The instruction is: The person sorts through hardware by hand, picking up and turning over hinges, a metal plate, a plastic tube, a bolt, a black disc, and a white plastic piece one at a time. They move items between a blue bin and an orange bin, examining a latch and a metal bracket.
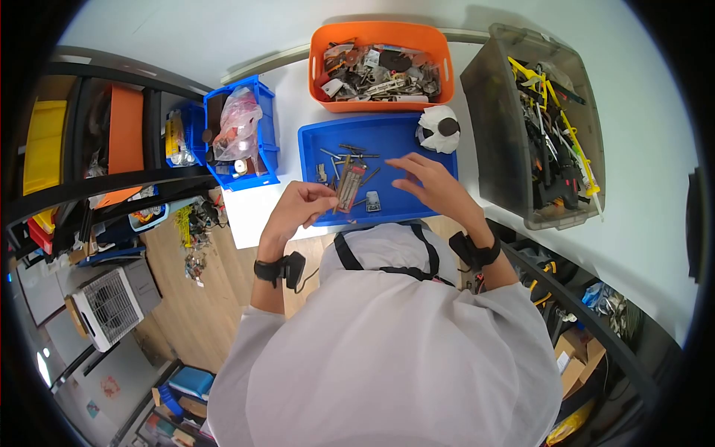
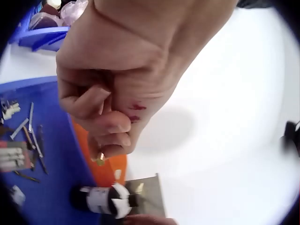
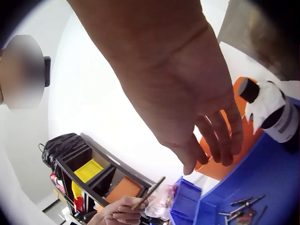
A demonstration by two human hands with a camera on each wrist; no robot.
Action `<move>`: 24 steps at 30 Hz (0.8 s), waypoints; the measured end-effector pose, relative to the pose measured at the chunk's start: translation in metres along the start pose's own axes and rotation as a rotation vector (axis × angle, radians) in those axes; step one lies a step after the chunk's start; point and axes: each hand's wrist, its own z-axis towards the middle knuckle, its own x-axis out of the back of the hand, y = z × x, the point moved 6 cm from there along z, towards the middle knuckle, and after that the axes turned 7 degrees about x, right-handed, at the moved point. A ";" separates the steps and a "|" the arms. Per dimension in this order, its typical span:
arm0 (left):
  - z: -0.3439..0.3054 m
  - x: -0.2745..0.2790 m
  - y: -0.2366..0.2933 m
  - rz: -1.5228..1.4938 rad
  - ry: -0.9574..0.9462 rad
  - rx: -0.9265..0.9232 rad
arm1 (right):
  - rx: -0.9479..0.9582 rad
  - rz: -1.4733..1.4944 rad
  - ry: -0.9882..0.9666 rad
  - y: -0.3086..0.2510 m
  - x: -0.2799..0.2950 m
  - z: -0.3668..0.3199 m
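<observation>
Between the thumb and fingers of my left hand (image 1: 302,208) is a thin rod (image 3: 149,193), brass-coloured at the tip that pokes out in the left wrist view. That hand is over the near left part of a blue tray (image 1: 402,195). Below the rod lies a red and grey pack of bits (image 1: 352,186). Loose screws and bits (image 1: 361,155) are scattered around the pack, and a small pale metal piece (image 1: 373,201) lies to its right. My right hand (image 1: 428,182) hovers over the tray's right side, fingers apart, holding nothing.
A dark bottle wrapped in white paper (image 1: 439,130) stands at the tray's far right corner. Behind sits an orange basket (image 1: 449,67) of mixed hardware. A blue bin (image 1: 272,141) with plastic bags is on the left. A grey tub (image 1: 499,149) of tools stands right.
</observation>
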 end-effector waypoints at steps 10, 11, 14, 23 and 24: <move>-0.033 -0.022 0.016 -0.171 -0.279 -0.048 | 0.405 0.263 0.104 -0.069 0.008 0.031; -0.033 -0.023 0.015 -0.181 -0.296 -0.034 | 0.407 0.262 0.103 -0.068 0.007 0.032; -0.035 -0.031 0.015 -0.183 -0.331 -0.019 | 0.406 0.289 0.092 -0.065 0.008 0.033; -0.028 -0.016 -0.015 -0.223 -0.297 -0.096 | 0.286 0.276 0.336 -0.031 0.052 0.025; -0.029 -0.011 -0.019 -0.239 -0.285 -0.102 | 0.248 0.294 0.352 -0.027 0.056 0.024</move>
